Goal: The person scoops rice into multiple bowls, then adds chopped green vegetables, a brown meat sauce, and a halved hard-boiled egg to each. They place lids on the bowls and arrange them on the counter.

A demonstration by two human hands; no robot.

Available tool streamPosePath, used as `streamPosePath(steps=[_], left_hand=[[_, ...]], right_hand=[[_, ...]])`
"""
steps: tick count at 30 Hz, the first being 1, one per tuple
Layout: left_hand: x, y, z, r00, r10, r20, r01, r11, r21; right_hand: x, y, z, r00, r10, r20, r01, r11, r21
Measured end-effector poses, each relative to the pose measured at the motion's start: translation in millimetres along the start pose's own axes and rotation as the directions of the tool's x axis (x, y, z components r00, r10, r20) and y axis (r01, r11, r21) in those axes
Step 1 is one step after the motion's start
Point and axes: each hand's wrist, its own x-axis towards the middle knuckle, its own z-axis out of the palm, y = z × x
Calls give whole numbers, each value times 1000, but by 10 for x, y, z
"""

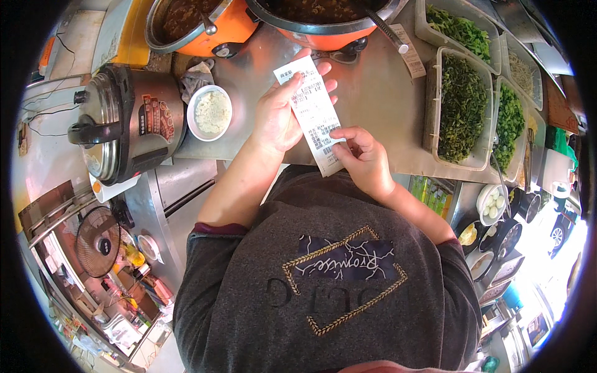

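A long white printed receipt [314, 112] is held between my two hands above the front part of the steel counter [379, 105]. My left hand [283, 112] supports its upper part, with the thumb on the front and the fingers behind it. Lower down, my right hand [364, 158] pinches the receipt's right edge between thumb and fingers. Just beyond the slip, a pair of scissors [339, 58] lies partly hidden by my fingers and the paper. Another receipt [407, 53] rests on the counter to the right.
Two orange pots [311, 41] of dark brown food stand at the back. On the left are a large pressure cooker [143, 115] and a white bowl [193, 127] of pale crumbly food. Plastic tubs [435, 137] of chopped greens line the right; a bowl of eggs [493, 204] stands below them.
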Motion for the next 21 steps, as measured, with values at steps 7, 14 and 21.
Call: streamPosePath(steps=[7,14,21], left_hand=[[87,22,-191,994,-21,109,36,990,-134],[54,-292,-795,884,-58,-465,96,994,59],[-787,-22,-2847,567,-34,-823,-184,969,-167]], right_hand=[[25,-140,2,996,-48,74,59,986,-157],[203,265,-76,960,-202,194,271,844,-463],[558,732,-199,967,163,-197,-252,473,-844]])
